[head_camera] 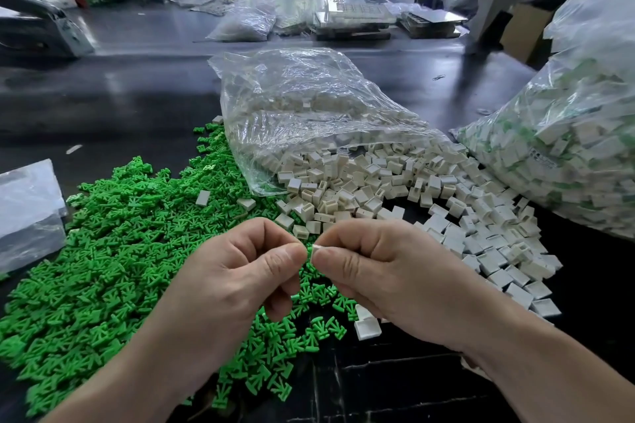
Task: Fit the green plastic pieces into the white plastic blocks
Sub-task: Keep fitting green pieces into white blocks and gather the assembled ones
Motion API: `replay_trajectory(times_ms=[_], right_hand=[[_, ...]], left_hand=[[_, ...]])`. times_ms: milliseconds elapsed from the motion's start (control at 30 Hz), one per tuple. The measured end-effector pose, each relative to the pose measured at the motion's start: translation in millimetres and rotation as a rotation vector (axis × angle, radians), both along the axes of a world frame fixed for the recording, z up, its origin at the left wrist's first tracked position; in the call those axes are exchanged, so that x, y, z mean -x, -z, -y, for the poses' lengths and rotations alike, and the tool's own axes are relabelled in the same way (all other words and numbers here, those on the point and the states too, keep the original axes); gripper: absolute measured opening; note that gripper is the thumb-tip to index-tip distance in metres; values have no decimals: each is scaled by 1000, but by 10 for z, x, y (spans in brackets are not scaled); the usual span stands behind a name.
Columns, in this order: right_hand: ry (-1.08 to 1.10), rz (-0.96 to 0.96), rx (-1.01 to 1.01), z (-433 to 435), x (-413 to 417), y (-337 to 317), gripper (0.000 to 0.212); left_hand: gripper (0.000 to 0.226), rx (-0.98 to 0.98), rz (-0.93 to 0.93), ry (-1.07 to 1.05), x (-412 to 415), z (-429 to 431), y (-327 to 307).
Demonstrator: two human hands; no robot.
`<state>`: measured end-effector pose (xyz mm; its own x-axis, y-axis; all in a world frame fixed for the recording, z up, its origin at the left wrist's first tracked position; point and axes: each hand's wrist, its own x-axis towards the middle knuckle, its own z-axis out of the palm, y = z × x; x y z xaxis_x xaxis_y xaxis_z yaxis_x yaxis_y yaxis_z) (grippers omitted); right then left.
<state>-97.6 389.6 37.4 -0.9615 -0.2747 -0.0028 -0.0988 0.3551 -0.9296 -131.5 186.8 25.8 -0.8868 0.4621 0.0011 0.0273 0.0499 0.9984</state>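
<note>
The right hand [388,268] pinches a small white plastic block [313,252]; the left hand [240,271], fingers [264,237] curled, meets it tip to tip, probably pressing a piece in, its hold hidden. Loose green plastic pieces [113,251] heap beneath and left, white blocks [378,189] beyond, both within reach.

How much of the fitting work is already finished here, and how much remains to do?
Done: the big bag at right seems to hold white blocks with green inside, probably fitted ones. In hand: the left hand and right hand pinch one small part between their fingers; it is mostly hidden. Still to do: a large green pile and many loose white blocks, so much remains.
</note>
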Motion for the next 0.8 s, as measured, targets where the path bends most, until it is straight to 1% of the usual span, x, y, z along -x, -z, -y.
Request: replay_trajectory(times_ms=[100, 200, 367, 433, 500, 600, 800], right_hand=[[-39, 61, -41, -38, 5, -23, 25], [-51, 77, -77, -46, 1, -52, 24], [-56, 34, -204, -34, -10, -91, 27], [-48, 22, -225, -25, -14, -94, 27], [-45, 43, -209, -27, -21, -104, 26], [-65, 55, -234, -43, -22, -130, 28], [-86, 59, -299, -55, -20, -161, 26]], left_hand=[[32, 27, 25, 49, 3, 7, -24], [33, 63, 30, 66, 12, 22, -37], [34, 149, 17, 79, 21, 43, -32], [35, 149, 34, 84, 24, 32, -35], [32, 123, 62, 83, 28, 19, -42], [20, 127, 78, 98, 21, 18, -48], [17, 182, 74, 124, 25, 22, -56]])
